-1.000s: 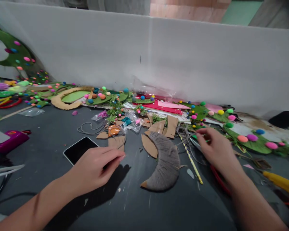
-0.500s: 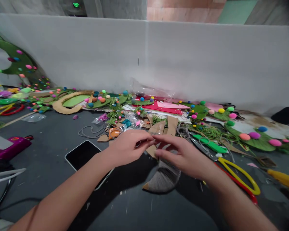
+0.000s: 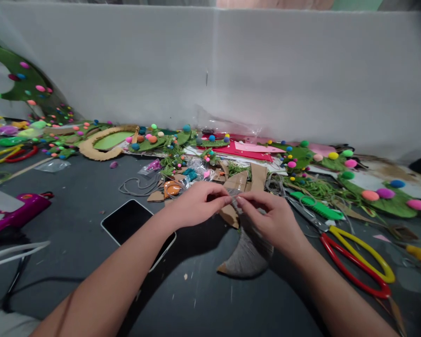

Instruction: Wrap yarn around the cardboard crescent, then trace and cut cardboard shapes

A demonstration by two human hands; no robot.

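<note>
A crescent of cardboard wrapped in grey yarn (image 3: 250, 255) rests on the dark table, its bare brown tip pointing left. Above its upper part, my left hand (image 3: 199, 203) is closed in a pinch of thumb and fingers. My right hand (image 3: 272, 215) pinches close beside it, the fingertips of both hands nearly meeting. Some grey yarn shows between the fingertips, but what each pinch holds is too small to make out. A pointed cardboard piece (image 3: 229, 216) lies just under the hands. Partly behind my left forearm is a phone (image 3: 128, 220) with a dark screen.
Scissors with red and yellow handles (image 3: 354, 262) lie at the right, near a green comb-like strip (image 3: 317, 206). A purple glue gun (image 3: 31, 210) is at the left. Pompom-covered green leaves (image 3: 375, 199) and cardboard scraps line the white partition (image 3: 126, 70).
The camera has tilted down and slightly left, so things appear shifted. My right fingers have closed from a looser, spread pose into a pinch; my left hand keeps its pinch.
</note>
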